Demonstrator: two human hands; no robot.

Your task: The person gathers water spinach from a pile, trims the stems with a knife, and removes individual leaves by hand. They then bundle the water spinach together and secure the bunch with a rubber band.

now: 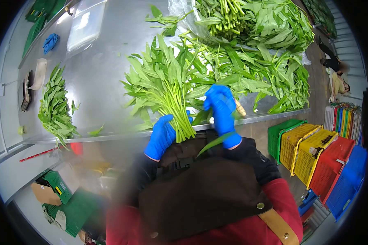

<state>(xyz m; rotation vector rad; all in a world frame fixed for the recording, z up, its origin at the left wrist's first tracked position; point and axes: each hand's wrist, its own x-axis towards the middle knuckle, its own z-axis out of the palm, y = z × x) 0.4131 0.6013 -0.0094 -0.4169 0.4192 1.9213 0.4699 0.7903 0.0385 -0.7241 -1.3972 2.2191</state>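
Observation:
My left hand, in a blue glove, is closed round the stems of a bunch of water spinach above the table's front edge. The leaves fan out away from me and the stem ends point back. My right hand, also gloved in blue, is raised just right of the bunch with its fingers curled. A tan, wooden-looking handle sticks out at its side, the rest hidden by the hand. Below the right wrist a single long leaf shows blurred. Loose water spinach lies spread behind and to the right.
A large heap of greens rests on clear plastic at the back right. Another bunch lies at left on the metal table, near a crumpled blue glove and plastic bags. Coloured crates stand on the floor at right.

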